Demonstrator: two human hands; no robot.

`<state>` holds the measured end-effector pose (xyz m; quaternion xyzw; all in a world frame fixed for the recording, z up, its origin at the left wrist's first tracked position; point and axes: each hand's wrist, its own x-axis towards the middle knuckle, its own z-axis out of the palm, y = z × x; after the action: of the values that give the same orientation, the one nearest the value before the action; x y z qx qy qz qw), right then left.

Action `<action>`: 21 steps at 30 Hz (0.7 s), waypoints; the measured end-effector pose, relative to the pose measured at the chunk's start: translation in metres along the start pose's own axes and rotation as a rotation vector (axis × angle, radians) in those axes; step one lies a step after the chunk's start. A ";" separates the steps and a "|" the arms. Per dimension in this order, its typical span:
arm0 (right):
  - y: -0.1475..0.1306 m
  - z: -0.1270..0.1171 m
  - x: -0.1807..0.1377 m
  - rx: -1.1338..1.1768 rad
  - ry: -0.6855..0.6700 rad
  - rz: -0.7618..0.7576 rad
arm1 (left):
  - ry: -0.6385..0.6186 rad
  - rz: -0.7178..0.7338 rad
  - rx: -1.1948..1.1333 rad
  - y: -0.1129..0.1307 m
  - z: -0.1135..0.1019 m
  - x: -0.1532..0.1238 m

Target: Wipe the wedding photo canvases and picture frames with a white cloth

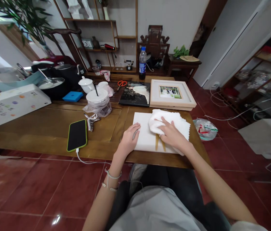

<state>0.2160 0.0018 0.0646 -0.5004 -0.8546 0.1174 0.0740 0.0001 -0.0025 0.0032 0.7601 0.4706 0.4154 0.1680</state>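
Note:
A flat white board lies at the table's front edge, with two tan strips on its lower part. My left hand is closed at the board's left edge, steadying it. Across the board's upper right lies a white cloth, partly bunched and hanging past the right edge. My right hand presses on this cloth with its fingers gripping it; some of the cloth is hidden beneath the palm and wrist.
Behind the board are a framed photo, a black picture panel, orange scissors and a bottle. To the left lie a charging phone, a foil wrapper and a bagged white cup. A plastic bag sits right of the table.

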 end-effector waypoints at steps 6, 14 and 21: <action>-0.005 0.009 0.037 -0.119 0.094 0.007 | -0.001 -0.004 0.001 0.000 0.000 0.000; -0.035 0.006 -0.031 -0.116 -0.016 -0.201 | -0.003 0.000 0.001 -0.002 0.001 -0.001; -0.057 -0.004 -0.081 -0.005 -0.160 -0.294 | -0.010 0.014 0.010 -0.002 0.000 0.000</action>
<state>0.2087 -0.0948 0.0834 -0.3593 -0.9220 0.1428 0.0208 -0.0008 -0.0019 0.0017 0.7662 0.4666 0.4103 0.1636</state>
